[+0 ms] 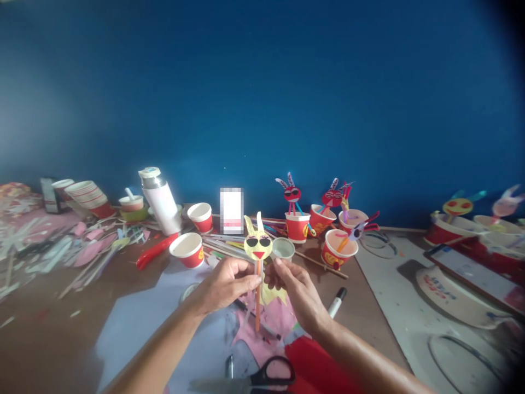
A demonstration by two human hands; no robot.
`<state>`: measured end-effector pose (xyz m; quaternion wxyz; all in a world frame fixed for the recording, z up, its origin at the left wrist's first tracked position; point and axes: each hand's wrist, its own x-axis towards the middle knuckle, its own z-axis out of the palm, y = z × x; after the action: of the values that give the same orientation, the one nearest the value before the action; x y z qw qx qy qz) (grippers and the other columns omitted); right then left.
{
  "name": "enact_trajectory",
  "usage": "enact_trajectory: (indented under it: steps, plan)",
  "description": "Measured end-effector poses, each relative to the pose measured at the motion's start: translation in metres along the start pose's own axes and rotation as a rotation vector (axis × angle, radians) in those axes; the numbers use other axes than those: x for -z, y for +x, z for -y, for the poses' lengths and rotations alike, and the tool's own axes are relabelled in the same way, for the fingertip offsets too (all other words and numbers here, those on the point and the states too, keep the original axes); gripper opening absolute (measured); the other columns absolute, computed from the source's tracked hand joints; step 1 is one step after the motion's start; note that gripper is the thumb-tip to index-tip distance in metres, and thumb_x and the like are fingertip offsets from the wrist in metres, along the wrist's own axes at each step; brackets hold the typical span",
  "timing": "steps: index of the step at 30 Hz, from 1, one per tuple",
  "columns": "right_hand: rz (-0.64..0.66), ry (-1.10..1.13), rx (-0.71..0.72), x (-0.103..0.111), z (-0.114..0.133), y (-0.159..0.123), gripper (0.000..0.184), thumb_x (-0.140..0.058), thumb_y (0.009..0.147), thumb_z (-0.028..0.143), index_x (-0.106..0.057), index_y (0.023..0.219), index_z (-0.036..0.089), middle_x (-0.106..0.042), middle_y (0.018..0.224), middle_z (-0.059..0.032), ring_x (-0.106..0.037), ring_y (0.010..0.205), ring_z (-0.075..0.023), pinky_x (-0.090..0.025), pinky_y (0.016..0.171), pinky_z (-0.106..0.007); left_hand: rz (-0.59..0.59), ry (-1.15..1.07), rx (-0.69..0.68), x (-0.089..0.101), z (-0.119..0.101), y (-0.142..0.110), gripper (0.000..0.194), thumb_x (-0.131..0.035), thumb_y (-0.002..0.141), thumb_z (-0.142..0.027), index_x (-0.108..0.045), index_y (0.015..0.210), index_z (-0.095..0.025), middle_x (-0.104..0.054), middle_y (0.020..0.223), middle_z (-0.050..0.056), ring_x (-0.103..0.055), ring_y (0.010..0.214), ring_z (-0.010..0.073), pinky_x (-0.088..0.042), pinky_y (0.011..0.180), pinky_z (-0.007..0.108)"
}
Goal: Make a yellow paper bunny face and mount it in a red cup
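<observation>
A small yellow paper-face figure with dark eyes, a red mouth and two upright ears stands upright between my hands. Its orange stem hangs down, and a pale strip hangs beside it. My left hand pinches the figure just under the face, thumb and forefinger at the stem. From the other side, my right hand is closed with its fingertips by the pale strip; whether they grip it is hard to make out. Below lie pink paper scraps, black-handled scissors and red paper.
Red-and-white paper cups stand about; several hold finished-looking figures. A white flask stands back left near a red strip. Loose strips and scraps cover the left. A marker lies right, and a blue wall rises behind.
</observation>
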<state>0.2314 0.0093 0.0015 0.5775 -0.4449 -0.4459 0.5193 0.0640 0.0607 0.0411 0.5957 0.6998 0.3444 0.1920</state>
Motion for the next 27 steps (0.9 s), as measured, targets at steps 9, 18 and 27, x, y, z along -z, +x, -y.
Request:
enact_trajectory:
  steps: [9, 18, 27]
  plan:
    - [0.081, -0.019, -0.037, 0.0012, -0.0024, -0.0009, 0.041, -0.052, 0.088, 0.050, -0.061, 0.068, 0.016, -0.055, 0.061, 0.0003, -0.046, 0.058, -0.0116, -0.033, 0.058, -0.026, -0.054, -0.016, 0.001, 0.0024, -0.0030, -0.0010, 0.027, -0.061, 0.080, -0.037, -0.067, 0.072, -0.012, -0.058, 0.064, 0.001, -0.048, 0.058, 0.0114, -0.037, 0.056, 0.023]
    - [0.169, -0.062, -0.120, -0.0047, 0.0041, -0.0053, 0.033, -0.071, 0.071, 0.049, -0.062, 0.072, 0.017, -0.056, 0.063, 0.0021, -0.047, 0.057, -0.0115, -0.037, 0.056, -0.025, -0.101, -0.021, 0.023, 0.0059, 0.0010, 0.0009, 0.028, -0.062, 0.080, -0.038, -0.063, 0.074, -0.011, -0.053, 0.063, 0.000, -0.044, 0.056, 0.0091, -0.033, 0.053, 0.022]
    - [0.141, -0.137, -0.115, -0.0072, 0.0012, -0.0069, 0.036, -0.070, 0.070, 0.051, -0.059, 0.068, 0.017, -0.054, 0.063, 0.0025, -0.045, 0.059, -0.0110, -0.037, 0.056, -0.024, -0.056, 0.001, 0.022, 0.0071, 0.0032, 0.0008, 0.027, -0.059, 0.083, -0.035, -0.065, 0.074, -0.010, -0.053, 0.060, 0.000, -0.045, 0.056, 0.0097, -0.033, 0.053, 0.023]
